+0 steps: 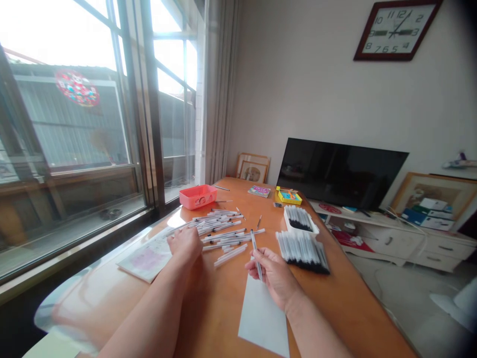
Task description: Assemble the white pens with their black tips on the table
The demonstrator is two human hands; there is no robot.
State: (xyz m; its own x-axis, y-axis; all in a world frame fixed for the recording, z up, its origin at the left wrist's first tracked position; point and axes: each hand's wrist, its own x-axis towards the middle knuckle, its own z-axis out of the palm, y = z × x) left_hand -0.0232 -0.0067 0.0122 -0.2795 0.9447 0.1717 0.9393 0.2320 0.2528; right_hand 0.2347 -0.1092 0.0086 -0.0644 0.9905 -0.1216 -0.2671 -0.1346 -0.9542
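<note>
My right hand [274, 276] grips a clear-barrelled pen [255, 248] between thumb and fingers, dark end pointing up and away, above a white sheet of paper [263, 318]. My left hand [186, 243] is at the left end of a loose heap of white pens and pen barrels [227, 238], beside a booklet [145, 258] with a purple patch. Its fingers are curled downward and bunched; whatever they hold, if anything, is hidden. Right of my right hand, a stack of pens with black caps [302, 251] lies in neat rows.
A white tray [316, 229] of black-capped pens stands behind the stack. A red plastic basket [197, 197] sits at the far left by the window. Farther back are a yellow box [289, 198] and a small colourful booklet [259, 191]. The wooden table's [212, 308] right edge slopes past my right arm.
</note>
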